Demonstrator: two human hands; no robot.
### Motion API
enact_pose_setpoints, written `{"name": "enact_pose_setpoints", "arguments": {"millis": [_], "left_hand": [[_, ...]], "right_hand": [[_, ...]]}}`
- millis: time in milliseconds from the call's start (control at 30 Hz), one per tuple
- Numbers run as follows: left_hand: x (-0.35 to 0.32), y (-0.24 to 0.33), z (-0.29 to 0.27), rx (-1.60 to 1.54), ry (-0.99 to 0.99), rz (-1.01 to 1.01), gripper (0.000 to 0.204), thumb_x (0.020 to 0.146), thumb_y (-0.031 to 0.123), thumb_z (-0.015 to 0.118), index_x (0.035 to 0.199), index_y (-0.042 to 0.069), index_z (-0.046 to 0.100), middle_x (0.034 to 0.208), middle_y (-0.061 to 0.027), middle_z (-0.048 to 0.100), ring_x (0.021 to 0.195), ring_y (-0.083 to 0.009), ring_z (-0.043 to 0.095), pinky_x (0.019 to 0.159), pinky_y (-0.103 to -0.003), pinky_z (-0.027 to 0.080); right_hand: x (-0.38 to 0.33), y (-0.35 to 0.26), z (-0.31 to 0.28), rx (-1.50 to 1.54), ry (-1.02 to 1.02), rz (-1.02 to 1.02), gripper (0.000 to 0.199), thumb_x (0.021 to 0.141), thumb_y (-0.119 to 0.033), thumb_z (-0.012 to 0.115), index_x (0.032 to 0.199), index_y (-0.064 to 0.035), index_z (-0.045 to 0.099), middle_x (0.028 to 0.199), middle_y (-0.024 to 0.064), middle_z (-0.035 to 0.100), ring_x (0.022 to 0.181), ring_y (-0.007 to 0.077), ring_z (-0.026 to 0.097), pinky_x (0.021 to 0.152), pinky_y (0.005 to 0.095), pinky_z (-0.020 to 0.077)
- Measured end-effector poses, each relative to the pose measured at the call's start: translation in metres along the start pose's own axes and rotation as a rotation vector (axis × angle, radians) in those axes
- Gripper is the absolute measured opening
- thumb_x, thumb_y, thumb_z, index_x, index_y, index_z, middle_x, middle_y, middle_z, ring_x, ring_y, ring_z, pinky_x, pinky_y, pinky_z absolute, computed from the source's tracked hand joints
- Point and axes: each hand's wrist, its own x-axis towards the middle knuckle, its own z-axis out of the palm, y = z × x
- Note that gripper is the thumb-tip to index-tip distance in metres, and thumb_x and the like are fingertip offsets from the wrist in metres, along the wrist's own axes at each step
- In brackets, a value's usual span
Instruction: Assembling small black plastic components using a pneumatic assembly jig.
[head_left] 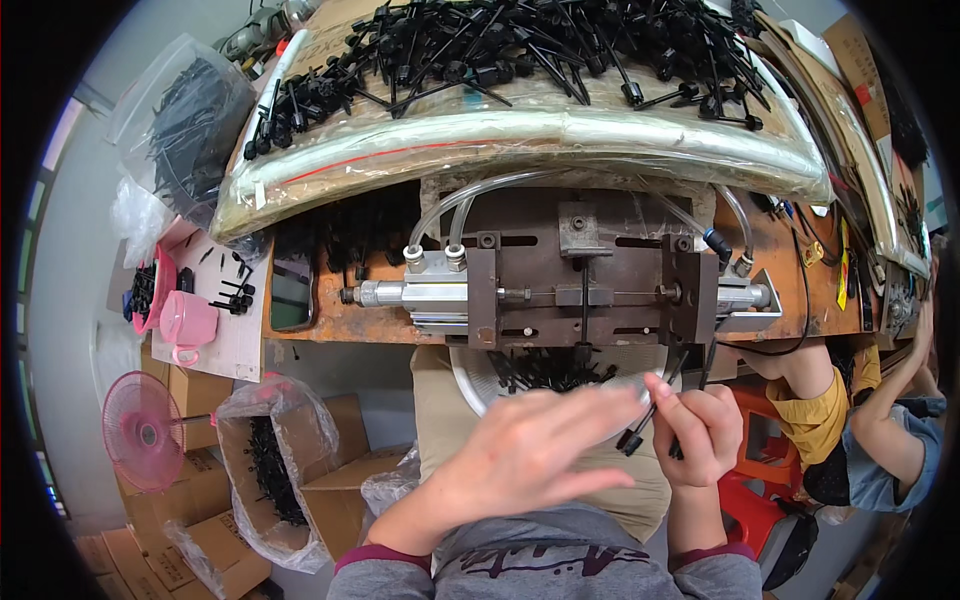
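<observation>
My right hand [698, 432] is closed around black plastic stems with small knobbed ends. One black knobbed part [630, 441] hangs out beside its thumb, and other stems stick up above the fingers. My left hand [550, 440] is stretched out flat, thumb apart, its fingertips slightly blurred and close beside the right thumb. Whether they touch the part I cannot tell. Just beyond both hands is a dark metal fixture [545, 225] with a thin black stem [586, 315] standing across its middle block. Below it a white basket [467, 385] on my lap holds similar black pieces.
Clear air hoses [437, 215] arch over the fixture between silver cylinders [440, 292]. A plastic-covered tray [560, 130] heaped with black parts lies behind. Left are a pink mug [188, 318], a fan [147, 430] and a lined carton [275, 480]. Another person's arm [890, 380] shows at right.
</observation>
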Motion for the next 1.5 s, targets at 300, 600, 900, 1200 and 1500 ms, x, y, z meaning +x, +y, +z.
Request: {"name": "enact_pose_setpoints", "arguments": {"millis": [300,600,900,1200,1500], "left_hand": [[-0.009,0.0,0.004,0.198,0.161,-0.01,0.034,0.067,0.005,0.08,0.099,0.003,0.071,0.104,-0.0097,0.069,0.081,-0.0231,0.066,0.067,-0.032,0.055],[0.003,-0.027,0.02,0.6,0.12,-0.02,0.026,0.072,0.011,0.076,0.096,0.003,0.071,0.125,-0.0111,0.065,0.08,-0.0206,0.066,0.073,-0.032,0.053],[0.009,-0.028,0.016,0.645,0.098,-0.024,0.024,0.071,0.011,0.077,0.093,0.004,0.071,0.121,-0.0092,0.067,0.063,-0.016,0.063,0.061,-0.028,0.05],[0.009,-0.031,0.018,0.619,0.117,-0.027,0.023,0.07,0.011,0.077,0.092,0.005,0.072,0.12,-0.0084,0.068,0.061,-0.0155,0.062,0.058,-0.026,0.05],[-0.009,-0.019,-0.002,0.116,0.053,-0.146,0.03,0.073,0.013,0.079,0.1,0.004,0.072,0.113,-0.0103,0.07,0.062,-0.0143,0.065,0.057,-0.026,0.053]], "right_hand": [[0.005,-0.003,0.015,0.137,0.104,0.08,0.035,0.068,0.003,0.082,0.101,0.0004,0.07,0.094,0.0087,0.061,0.076,0.0213,0.065,0.056,0.03,0.0504],[-0.003,-0.002,0.005,0.419,0.016,0.159,0.052,0.075,-0.014,0.081,0.115,0.0055,0.055,0.116,0.024,0.058,0.099,0.0349,0.067,0.082,0.0381,0.0593],[0.002,-0.01,0.0,0.337,-0.09,0.218,0.04,0.067,-0.002,0.083,0.101,0.0024,0.062,0.113,0.0233,0.065,0.093,0.0304,0.07,0.074,0.0339,0.0594],[0.004,-0.016,0.002,0.272,-0.202,0.108,0.029,0.068,0.003,0.08,0.094,0.0063,0.068,0.113,0.0211,0.065,0.088,0.0298,0.071,0.071,0.0323,0.0597],[0.006,-0.019,0.0,0.476,-0.215,0.233,0.029,0.07,0.002,0.08,0.096,0.0064,0.067,0.118,0.0247,0.064,0.093,0.0314,0.071,0.075,0.0341,0.0604]]}}
